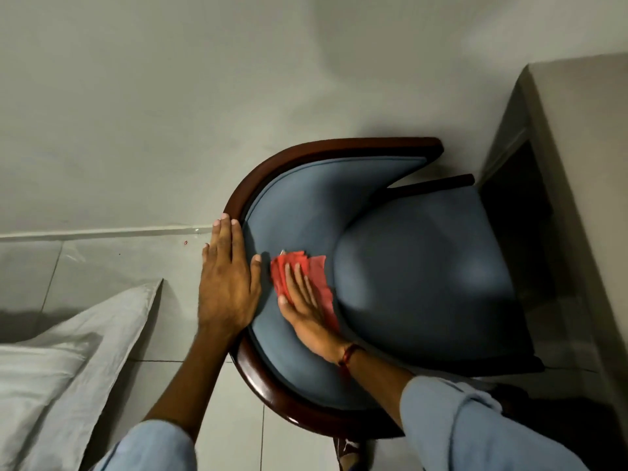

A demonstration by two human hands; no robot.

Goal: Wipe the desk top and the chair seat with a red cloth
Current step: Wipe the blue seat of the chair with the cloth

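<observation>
A blue upholstered chair with a curved dark wooden frame (pixel 258 168) fills the middle of the view, seen from above. Its seat cushion (pixel 424 266) points right toward the desk (pixel 577 147). My left hand (pixel 226 280) lies flat on top of the curved backrest rim, fingers straight. My right hand (pixel 302 311) presses a folded red cloth (pixel 317 273) against the padded inner face of the backrest, just left of the seat. Its fingers lie flat over the cloth.
A grey desk stands at the right edge, with a dark opening (pixel 516 205) under its top where the seat front reaches. A white pillow (pixel 61 362) on a bed lies at the lower left. Pale wall fills the top, tiled floor (pixel 102 263) lies below.
</observation>
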